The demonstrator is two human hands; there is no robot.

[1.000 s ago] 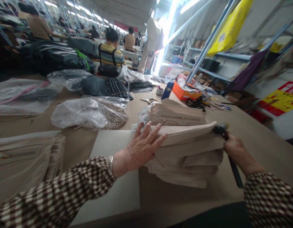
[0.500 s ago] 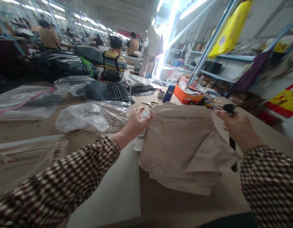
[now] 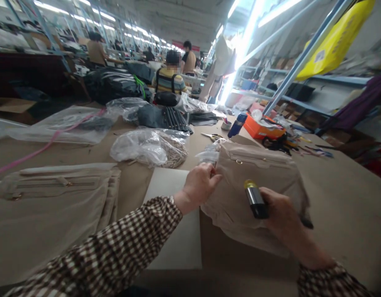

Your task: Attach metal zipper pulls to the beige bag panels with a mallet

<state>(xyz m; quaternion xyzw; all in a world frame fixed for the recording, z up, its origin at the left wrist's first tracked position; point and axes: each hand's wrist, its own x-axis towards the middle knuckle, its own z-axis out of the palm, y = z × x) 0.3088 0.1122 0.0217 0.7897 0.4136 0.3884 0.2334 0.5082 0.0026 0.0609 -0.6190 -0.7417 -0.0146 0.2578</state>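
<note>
My right hand (image 3: 285, 222) is closed round the handle of a mallet, its dark and silver head (image 3: 256, 201) with a yellow face held above a stack of beige fabric bag panels (image 3: 236, 194). The top panel has a zipper and a small metal ring near its far edge. My left hand (image 3: 201, 183) is at the stack's left edge, fingers curled in and thumb towards the fabric; what lies inside them is hidden. Beneath my left forearm lies a white board (image 3: 178, 243). Small clear plastic bags (image 3: 207, 154) are just beyond my left hand.
More beige zippered panels (image 3: 54, 206) lie at the left. Behind are a clear bag of beige strips (image 3: 153, 148), scissors (image 3: 213, 136), a blue bottle (image 3: 237, 126) and an orange box (image 3: 261, 126). A co-worker (image 3: 170, 78) sits beyond the table.
The mallet has come from the stack's right side to above its middle. My left hand has moved nearer and its fingers have curled in. The view has turned left.
</note>
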